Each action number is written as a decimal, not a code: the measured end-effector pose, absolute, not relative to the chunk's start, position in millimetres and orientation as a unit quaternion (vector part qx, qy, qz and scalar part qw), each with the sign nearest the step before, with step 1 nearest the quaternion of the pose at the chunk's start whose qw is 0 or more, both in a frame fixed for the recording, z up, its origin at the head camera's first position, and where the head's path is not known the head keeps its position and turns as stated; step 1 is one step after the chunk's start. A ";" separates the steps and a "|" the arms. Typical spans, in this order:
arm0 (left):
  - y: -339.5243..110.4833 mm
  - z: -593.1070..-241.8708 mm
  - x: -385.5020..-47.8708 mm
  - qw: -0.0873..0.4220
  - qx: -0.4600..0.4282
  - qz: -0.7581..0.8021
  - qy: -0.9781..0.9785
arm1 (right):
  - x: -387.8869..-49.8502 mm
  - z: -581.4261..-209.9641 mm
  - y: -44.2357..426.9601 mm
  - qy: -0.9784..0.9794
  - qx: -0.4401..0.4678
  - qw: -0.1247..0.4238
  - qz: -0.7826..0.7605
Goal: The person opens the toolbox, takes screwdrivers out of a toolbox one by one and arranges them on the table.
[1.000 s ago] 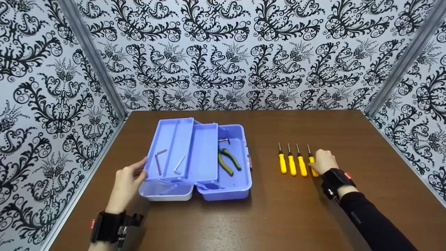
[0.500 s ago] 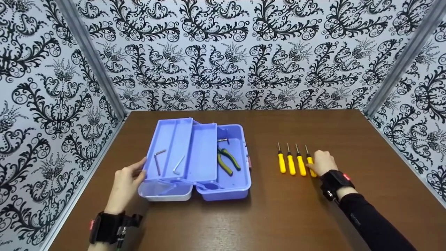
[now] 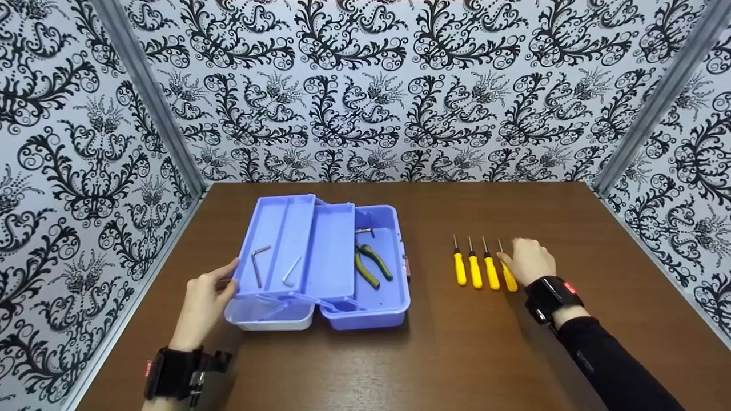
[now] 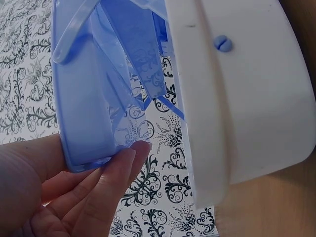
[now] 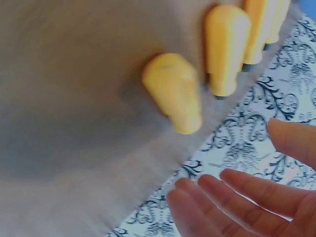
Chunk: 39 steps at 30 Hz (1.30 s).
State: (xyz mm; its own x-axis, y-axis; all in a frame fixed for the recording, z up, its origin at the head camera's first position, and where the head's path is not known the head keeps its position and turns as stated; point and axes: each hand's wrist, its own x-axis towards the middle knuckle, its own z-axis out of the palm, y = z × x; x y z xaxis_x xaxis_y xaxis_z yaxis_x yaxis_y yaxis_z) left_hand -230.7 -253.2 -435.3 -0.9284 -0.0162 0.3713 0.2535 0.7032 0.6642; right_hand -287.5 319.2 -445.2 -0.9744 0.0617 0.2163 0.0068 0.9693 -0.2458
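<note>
My left hand (image 3: 201, 305) pinches the outer edge of the blue toolbox's upper tray (image 4: 84, 108), thumb on one side and fingers on the other. Two L-shaped hex keys (image 3: 257, 266) lie in that tray. Pliers (image 3: 374, 265) with green handles lie in the box's deep part. My right hand (image 3: 534, 261) is beside the rightmost yellow screwdriver (image 3: 509, 278). Its fingers (image 5: 247, 202) are relaxed and spread from the thumb, and in the right wrist view they stand apart from the screwdriver's handle (image 5: 174, 89). The hand hides part of that screwdriver in the head view.
More yellow screwdrivers (image 3: 476, 272) lie in a row to the left of it. The toolbox (image 3: 365, 322) stands open, with its white lid (image 3: 274, 325) under the trays. A small metal piece (image 3: 364, 231) lies at the back of the box. Patterned walls (image 3: 365, 114) enclose the brown table (image 3: 434, 365).
My right hand has let go of the rightmost screwdriver and shifted slightly up from it. The screwdriver now lies slightly more tilted. My left hand keeps its hold on the tray.
</note>
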 end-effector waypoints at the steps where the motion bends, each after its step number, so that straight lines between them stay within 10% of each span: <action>1: -253.5 -434.9 -230.4 0.176 -0.065 -0.380 -0.906 | -287.0 -443.2 315.9 -0.985 -0.015 0.117 0.126; 18: -253.1 -433.0 -228.3 0.171 -0.071 -0.382 -0.905 | -269.3 -431.2 227.1 -0.947 0.070 0.146 0.276; 39: -251.2 -418.3 -230.0 0.140 -0.086 -0.349 -0.923 | -241.9 -459.8 152.0 -0.900 0.099 0.056 0.421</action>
